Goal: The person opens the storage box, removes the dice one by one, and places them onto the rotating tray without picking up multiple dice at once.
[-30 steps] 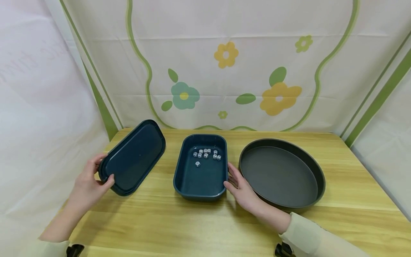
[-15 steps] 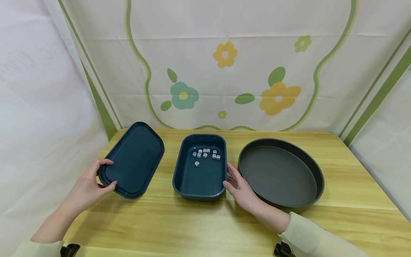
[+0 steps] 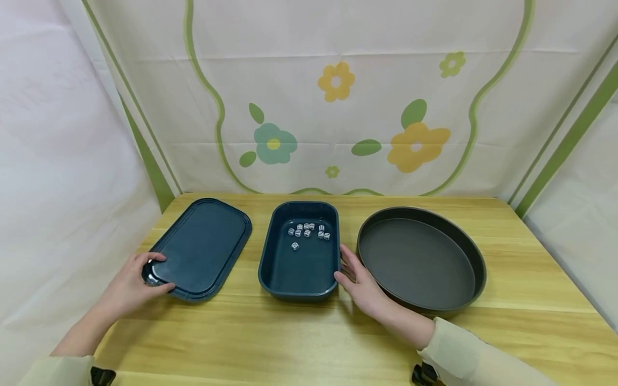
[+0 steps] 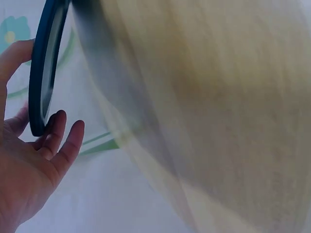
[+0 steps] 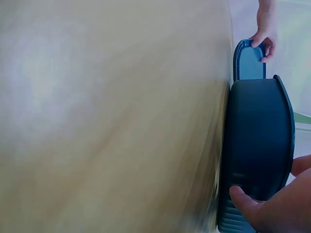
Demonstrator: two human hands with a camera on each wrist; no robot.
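Note:
A dark blue rounded rectangular lid (image 3: 203,249) is at the left of the table. My left hand (image 3: 132,284) grips its near left corner, thumb on the near edge and fingers at the left edge. Seen edge-on in the left wrist view, the lid (image 4: 44,73) has fingers on both faces. A deep dark blue box (image 3: 299,273) of matching shape stands uncovered in the middle. Several white dice (image 3: 307,234) lie loose on its floor, mostly toward the far end. My right hand (image 3: 364,287) rests against the box's right wall with extended fingers.
A large round dark grey pan (image 3: 420,262) stands close to the right of the box, by my right hand. All of it is on a wooden table (image 3: 289,343). A white flowered cloth (image 3: 309,107) hangs behind the table.
My left hand has lowered and flattened the lid, which was tilted up, and turned it toward the table. The box, dice and right hand have stayed in place.

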